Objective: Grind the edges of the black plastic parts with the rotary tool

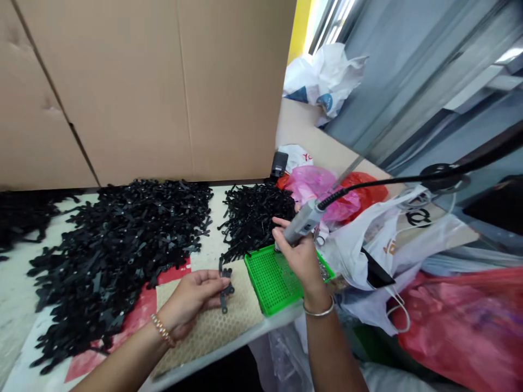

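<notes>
Between the thumb and fingers of my left hand [200, 296] is a small black plastic part [225, 291] with several thin arms, held just above a beige textured mat [237, 321]. My right hand [297, 253] wraps around a grey electric screwdriver [304, 220], its cable running off to the upper right. The screwdriver's tip points down over a green perforated tray [265, 280]; my hand partly hides the tip. Small metal screws [326, 270] lie at the tray's right side.
A large heap of black parts [134, 245] spreads on the left, with a smaller pile [257, 215] behind the tray. A cardboard wall [143, 92] closes off the back. Plastic bags [363, 245] crowd the right, near a metal rod [351, 169].
</notes>
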